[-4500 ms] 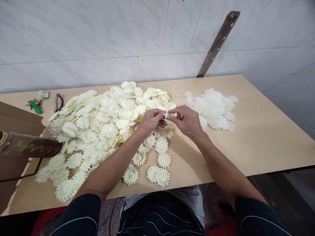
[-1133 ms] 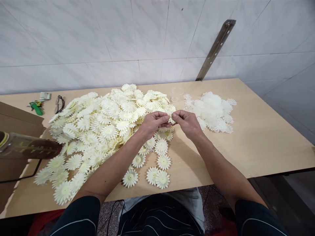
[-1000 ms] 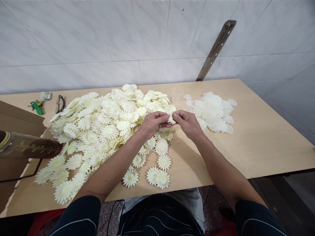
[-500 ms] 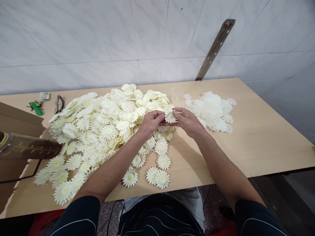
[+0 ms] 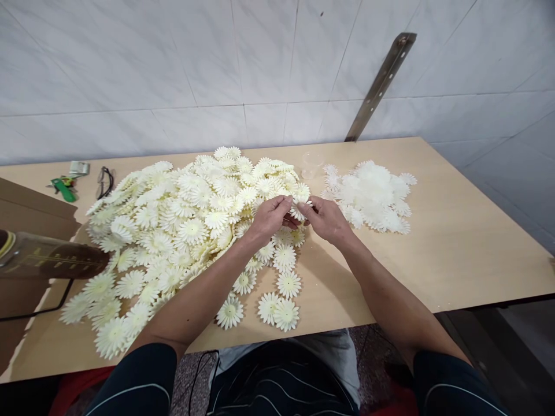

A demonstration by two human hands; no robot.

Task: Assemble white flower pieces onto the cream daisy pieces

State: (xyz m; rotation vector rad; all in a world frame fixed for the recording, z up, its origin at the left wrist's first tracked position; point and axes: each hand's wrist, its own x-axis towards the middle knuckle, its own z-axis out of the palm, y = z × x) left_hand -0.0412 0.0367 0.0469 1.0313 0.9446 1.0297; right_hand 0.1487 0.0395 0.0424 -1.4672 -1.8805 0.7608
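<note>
Between both hands, above the front right of a big heap, is a cream artificial flower (image 5: pixel 298 212) with narrow petals. My left hand (image 5: pixel 272 218) pinches its left side, thumb on top. From the right, my right hand (image 5: pixel 326 218) grips the opposite edge, its fingers bent and partly hidden. The heap of pale yellow artificial flowers (image 5: pixel 191 231) spreads beneath and left of my hands. Several single flowers lie loose in front of it. Past my right hand is a smaller pile of whiter, thinner petal pieces (image 5: pixel 373 193).
A clear plastic cup (image 5: pixel 312 164) stands behind my hands. At the left are a bottle of dark liquid (image 5: pixel 52 257), a cardboard box (image 5: pixel 26 214), a green-handled tool (image 5: pixel 63 189) and black glasses (image 5: pixel 104 183). A metal bracket (image 5: pixel 381 86) leans on the tiled wall.
My right hand has turned and its fingers have curled in closer on the flower. The flower is tilted and more covered by the fingers now. My left hand has shifted only slightly.
</note>
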